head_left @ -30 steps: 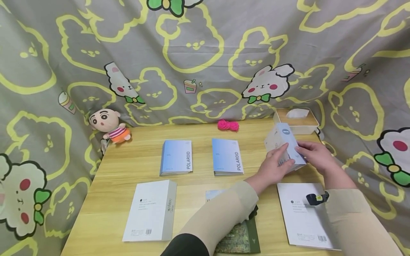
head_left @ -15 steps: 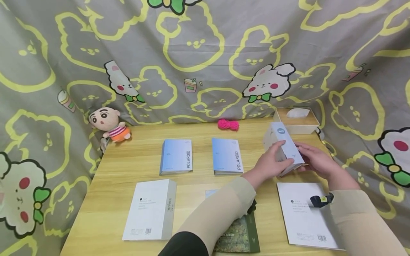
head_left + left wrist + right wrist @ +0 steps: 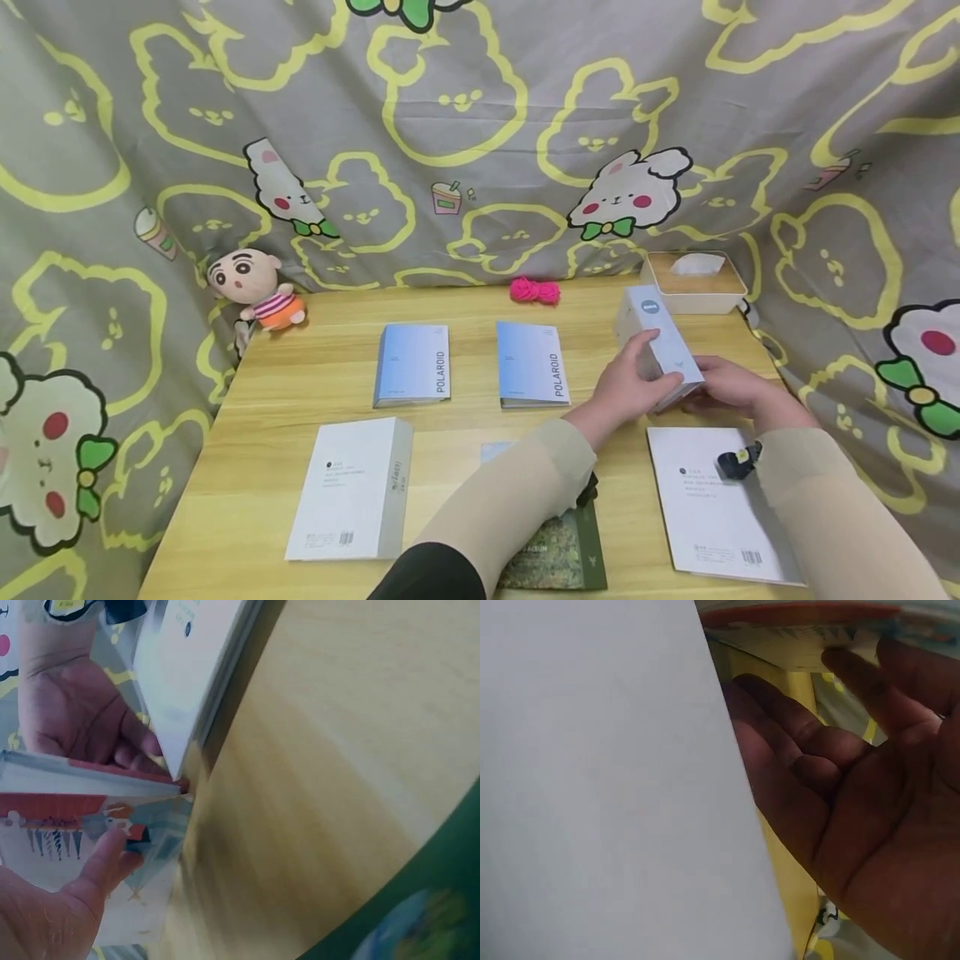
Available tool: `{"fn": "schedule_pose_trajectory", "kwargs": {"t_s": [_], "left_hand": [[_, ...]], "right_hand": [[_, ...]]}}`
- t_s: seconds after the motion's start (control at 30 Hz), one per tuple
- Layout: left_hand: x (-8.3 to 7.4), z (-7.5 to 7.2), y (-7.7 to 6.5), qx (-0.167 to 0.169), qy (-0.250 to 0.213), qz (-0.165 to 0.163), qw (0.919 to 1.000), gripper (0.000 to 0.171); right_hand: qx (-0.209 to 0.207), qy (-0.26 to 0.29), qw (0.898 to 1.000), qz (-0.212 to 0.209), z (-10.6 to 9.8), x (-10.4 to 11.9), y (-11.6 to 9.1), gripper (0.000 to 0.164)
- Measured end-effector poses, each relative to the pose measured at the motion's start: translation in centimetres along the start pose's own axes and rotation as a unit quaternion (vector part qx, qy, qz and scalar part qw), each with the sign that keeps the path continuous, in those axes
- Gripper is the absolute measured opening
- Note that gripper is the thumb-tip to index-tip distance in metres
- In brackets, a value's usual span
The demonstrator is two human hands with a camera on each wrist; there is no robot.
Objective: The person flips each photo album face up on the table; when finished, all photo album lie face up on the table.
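A thick light-blue album (image 3: 670,337) stands spine up at the right of the table, tilted. My left hand (image 3: 622,382) holds it, thumb over the near part of the spine and fingers along the left cover. In the left wrist view, fingertips lie on the illustrated cover (image 3: 131,859) with its red band, beside the white pages (image 3: 75,776). My right hand (image 3: 731,387) is at the album's right side, partly hidden by it. The right wrist view shows its palm (image 3: 885,817) facing the camera and its fingers loosely bent near the album's edge.
Two blue POLAROID albums (image 3: 412,364) stand in the middle. White books lie at front left (image 3: 341,492) and front right (image 3: 723,517). A green album (image 3: 555,554) lies under the left forearm. Behind are a plush doll (image 3: 255,287), pink yarn (image 3: 534,291) and a tissue box (image 3: 705,302).
My right hand has slid off the spine and down behind the album's right side. The album has tipped slightly left, while my left hand has kept its hold.
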State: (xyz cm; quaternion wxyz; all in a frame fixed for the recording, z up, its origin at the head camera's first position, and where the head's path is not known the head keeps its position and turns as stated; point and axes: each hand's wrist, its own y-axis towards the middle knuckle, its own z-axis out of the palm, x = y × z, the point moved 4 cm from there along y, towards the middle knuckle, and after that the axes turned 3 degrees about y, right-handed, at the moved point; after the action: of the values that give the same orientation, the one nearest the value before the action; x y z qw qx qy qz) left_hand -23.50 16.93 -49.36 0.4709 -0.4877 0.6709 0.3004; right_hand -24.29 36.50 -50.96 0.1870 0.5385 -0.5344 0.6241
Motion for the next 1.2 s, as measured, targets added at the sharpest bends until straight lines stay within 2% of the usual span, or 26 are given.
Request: {"fn": "schedule_pose_trajectory", "kwargs": {"t_s": [0.07, 0.17, 0.27, 0.37, 0.47, 0.63, 0.8, 0.93, 1.07, 1.2], "left_hand": [[0.3, 0.0, -0.1, -0.013, -0.025, -0.002, 0.9996, 0.072], [0.7, 0.1, -0.2, -0.024, -0.087, -0.011, 0.9959, 0.073], [0.9, 0.3, -0.5, -0.021, -0.157, -0.029, 0.9869, 0.069], [1.0, 0.6, -0.6, -0.008, -0.198, -0.043, 0.9792, 0.066], [0.9, 0.6, -0.5, 0.007, -0.208, -0.048, 0.9769, 0.067], [1.2, 0.5, 0.1, 0.031, -0.203, -0.053, 0.9773, 0.076], [1.2, 0.5, 0.4, 0.041, -0.163, -0.057, 0.9841, 0.082], [1.2, 0.3, 0.4, 0.03, -0.091, -0.048, 0.9942, 0.081], [1.4, 0.0, 0.0, 0.021, -0.019, -0.062, 0.9977, 0.076], [1.7, 0.0, -0.5, 0.019, 0.053, -0.088, 0.9945, 0.067]], "right_hand": [[0.001, 0.0, 1.0, -0.01, 0.0, 0.0, 0.4, 0.038], [-0.003, 0.008, 1.0, -0.013, -0.1, -0.1, 0.5, 0.036], [-0.005, 0.018, 1.0, -0.01, -0.3, -0.4, 0.3, 0.047], [-0.012, 0.021, 1.0, -0.012, -0.4, -0.6, 0.2, 0.061], [-0.025, 0.007, 0.999, -0.026, -0.5, -0.4, 0.1, 0.068], [-0.047, -0.041, 0.997, -0.036, -0.7, 0.6, -0.4, 0.067], [-0.081, -0.097, 0.991, -0.038, -1.0, 1.2, -1.1, 0.064], [-0.109, -0.15, 0.982, -0.029, -1.2, 1.2, -1.4, 0.064], [-0.127, -0.229, 0.965, -0.027, -1.0, 1.1, -1.1, 0.065], [-0.133, -0.305, 0.943, -0.019, -0.9, 1.1, -0.7, 0.068]]}}
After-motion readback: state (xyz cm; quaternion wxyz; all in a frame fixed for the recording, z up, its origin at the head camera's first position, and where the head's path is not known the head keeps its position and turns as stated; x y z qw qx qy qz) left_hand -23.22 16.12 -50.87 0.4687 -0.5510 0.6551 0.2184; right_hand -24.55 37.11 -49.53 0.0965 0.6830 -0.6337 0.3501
